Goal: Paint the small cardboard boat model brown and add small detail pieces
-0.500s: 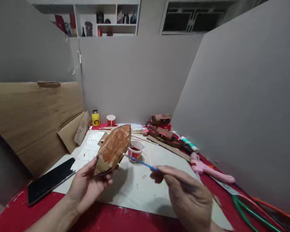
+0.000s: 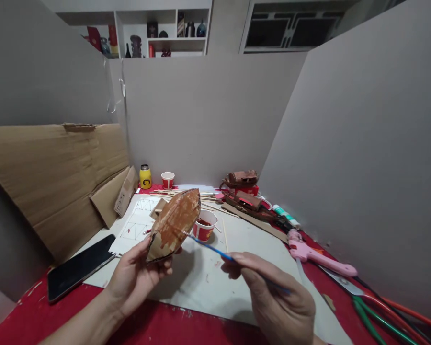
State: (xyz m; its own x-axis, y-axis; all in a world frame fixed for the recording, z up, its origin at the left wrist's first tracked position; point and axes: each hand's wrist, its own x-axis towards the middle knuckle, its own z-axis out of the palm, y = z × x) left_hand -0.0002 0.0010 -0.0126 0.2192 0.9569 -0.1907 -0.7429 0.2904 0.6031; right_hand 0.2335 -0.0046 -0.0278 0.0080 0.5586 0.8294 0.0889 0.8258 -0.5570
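Head view: hands [image 2: 138,273] [image 2: 275,294] grip brush [image 2: 211,247] and hull [image 2: 175,218], its long axis pointing upper right.

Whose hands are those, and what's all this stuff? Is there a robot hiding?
No robot here! These are one person's bare hands, seen by a camera worn on that person's head, looking forward and down.

The left hand holds up a boat-shaped piece, mostly brown with a paler patch at its near end. The right hand holds a thin blue brush, its tip right by the brown side.

Just behind is a red-and-white cup with something reddish-brown inside. A big pale sheet lies on a red surface. Off to the left are a dark phone and a paper with line drawings. Over on the right is a pink tool.
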